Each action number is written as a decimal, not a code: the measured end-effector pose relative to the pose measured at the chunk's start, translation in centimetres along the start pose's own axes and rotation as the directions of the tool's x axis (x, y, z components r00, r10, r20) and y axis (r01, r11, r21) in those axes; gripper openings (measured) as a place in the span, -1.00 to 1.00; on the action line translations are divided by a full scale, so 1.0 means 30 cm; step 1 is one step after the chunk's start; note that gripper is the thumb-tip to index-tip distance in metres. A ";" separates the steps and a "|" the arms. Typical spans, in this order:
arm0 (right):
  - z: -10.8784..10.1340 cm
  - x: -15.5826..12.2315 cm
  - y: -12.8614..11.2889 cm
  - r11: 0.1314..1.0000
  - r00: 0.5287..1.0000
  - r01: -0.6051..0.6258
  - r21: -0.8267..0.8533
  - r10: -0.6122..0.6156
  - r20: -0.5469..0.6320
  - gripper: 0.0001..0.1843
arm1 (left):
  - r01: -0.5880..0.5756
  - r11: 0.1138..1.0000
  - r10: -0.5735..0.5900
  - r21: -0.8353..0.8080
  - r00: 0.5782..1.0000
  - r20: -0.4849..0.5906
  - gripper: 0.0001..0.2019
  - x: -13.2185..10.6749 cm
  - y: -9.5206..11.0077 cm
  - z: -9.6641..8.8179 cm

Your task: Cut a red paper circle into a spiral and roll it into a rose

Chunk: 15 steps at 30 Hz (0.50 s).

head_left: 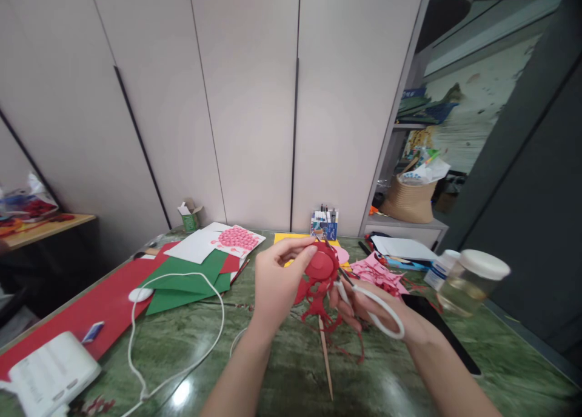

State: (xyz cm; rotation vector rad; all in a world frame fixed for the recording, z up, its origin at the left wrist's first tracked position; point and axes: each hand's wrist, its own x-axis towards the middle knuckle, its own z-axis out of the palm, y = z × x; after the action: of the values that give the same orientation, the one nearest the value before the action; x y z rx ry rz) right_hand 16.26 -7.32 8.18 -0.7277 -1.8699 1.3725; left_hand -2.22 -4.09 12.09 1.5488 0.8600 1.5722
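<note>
Low in the middle of the frame, above the green marble counter point(282, 368), the person's two hands meet over a red paper cutout point(322, 266). The left hand point(276, 283) pinches its rounded upper part, thumb on the near face and fingers curled behind. Ragged red strips hang from the lower edge of the cutout, and a thin wooden stick point(325, 356) runs from under it toward the bottom of the frame. Whether the stick is fixed to the paper cannot be told.

Just right of the cutout, the right hand point(359, 311) is closed through the white handles of a pair of scissors point(366, 291); the dark blades point up and left, and their tips reach the paper's right edge.

Right of the hands lie pink paper scraps point(379, 273), a black flat device point(439, 329) and, further right, a clear jar point(473, 280) with a white lid – its image is blurred.

Left of centre, green sheets point(186, 282) overlap a long red sheet point(102, 305), with white paper point(195, 246) and a pink-dotted card point(236, 240) behind them. A white cable point(213, 338) loops across the counter toward a white box point(50, 374) in the lower left corner.

At the counter's far edge stands a pen holder point(324, 223), and a woven basket point(408, 200) sits on a shelf at the right.
</note>
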 end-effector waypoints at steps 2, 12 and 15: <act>0.001 0.001 -0.008 1.000 1.000 -0.012 -0.005 0.012 -0.004 -0.54 | -0.001 1.000 0.001 0.010 1.000 0.001 -0.86 0.001 0.001 -0.003; 0.012 0.007 0.001 1.000 1.000 0.001 0.018 0.000 -0.029 -0.59 | -0.002 0.999 0.001 0.042 1.000 0.008 -0.86 0.004 0.003 -0.011; 0.016 0.006 0.003 1.000 0.999 0.011 0.023 -0.010 -0.045 -0.61 | 0.003 0.999 -0.004 0.037 1.000 0.006 -0.86 0.003 0.004 -0.011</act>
State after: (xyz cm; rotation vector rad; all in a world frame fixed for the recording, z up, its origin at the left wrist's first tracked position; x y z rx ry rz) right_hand 15.78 -7.43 8.05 -0.7299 -1.8172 1.3583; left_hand -2.54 -4.05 12.23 1.5763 0.8927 1.5567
